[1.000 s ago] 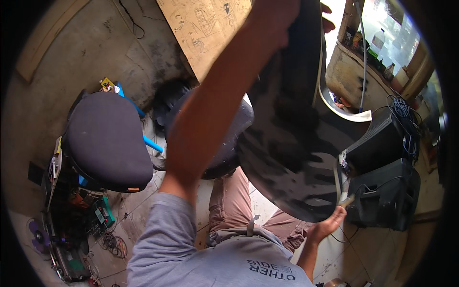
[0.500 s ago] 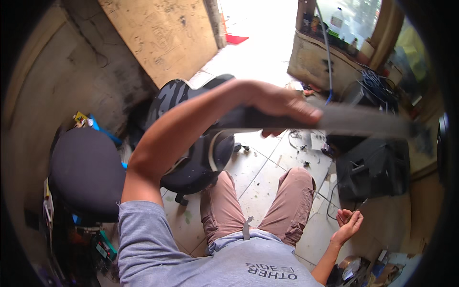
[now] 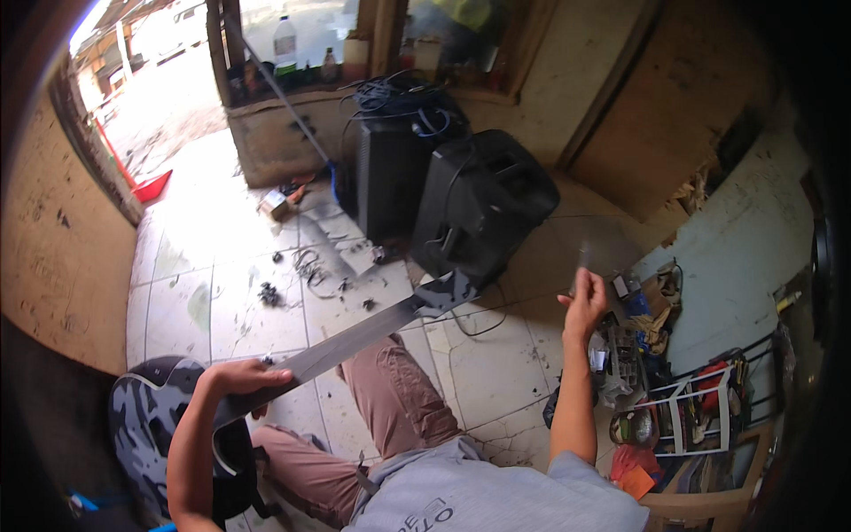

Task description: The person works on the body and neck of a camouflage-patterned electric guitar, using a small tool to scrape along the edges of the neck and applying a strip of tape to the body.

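My left hand [image 3: 244,377] is closed around the neck of an electric guitar [image 3: 355,337], close to where the neck meets the body. The guitar body [image 3: 146,417] has a grey camouflage pattern and sits low at my left, beside my thigh. The dark neck slants up to the right over my knees, with the headstock [image 3: 448,291] near a black speaker. My right hand [image 3: 587,306] is lifted at my right with the fingers pointing up. A thin blurred shape [image 3: 582,257] shows just above the fingertips; what it is stays unclear.
Two black speaker cabinets [image 3: 479,213] with coiled cables on top stand ahead on the tiled floor [image 3: 222,293]. Small parts and wires [image 3: 310,266] lie scattered before them. A cluttered rack with tools [image 3: 700,408] stands at my right. A plastered wall [image 3: 53,257] rises at left.
The guitar has come down from overhead to lie across my lap, my left hand still on it. My right hand has risen from beside my knee. The view swung toward the speakers.
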Demonstrator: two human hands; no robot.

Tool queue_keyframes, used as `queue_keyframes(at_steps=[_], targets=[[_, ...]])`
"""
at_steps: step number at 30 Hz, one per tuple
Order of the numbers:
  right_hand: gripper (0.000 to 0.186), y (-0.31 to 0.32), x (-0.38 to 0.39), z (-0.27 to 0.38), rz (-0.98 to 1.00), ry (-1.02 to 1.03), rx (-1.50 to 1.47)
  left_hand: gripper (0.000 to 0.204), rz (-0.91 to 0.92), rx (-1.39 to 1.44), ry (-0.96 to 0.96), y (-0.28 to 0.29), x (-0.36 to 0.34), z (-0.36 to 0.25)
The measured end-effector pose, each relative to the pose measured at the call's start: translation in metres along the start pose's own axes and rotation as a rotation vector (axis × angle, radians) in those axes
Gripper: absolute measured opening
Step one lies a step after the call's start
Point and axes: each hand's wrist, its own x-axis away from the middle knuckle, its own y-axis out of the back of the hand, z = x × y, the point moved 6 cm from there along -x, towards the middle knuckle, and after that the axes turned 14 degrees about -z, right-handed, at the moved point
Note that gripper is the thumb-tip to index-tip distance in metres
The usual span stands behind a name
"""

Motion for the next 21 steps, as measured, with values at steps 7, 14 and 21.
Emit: queue_keyframes(at_steps=[7, 14, 21], targets=[[0.025, -0.133, -0.023, -0.004, 0.39, 0.117, 0.183, 0.085, -0.348, -0.189, 0.008, 0.01, 0.026, 0.014], [0.024, -0.255, -0.083, -0.071, 0.476, 0.321, 0.198, 0.08, -0.559, -0.295, -0.196, 0.006, 0.019, 0.01], [0.026, -0.291, -0.055, -0.043, 0.455, 0.277, 0.56, 0.077, -0.694, -0.32, -0.171, 0.001, 0.039, 0.007]])
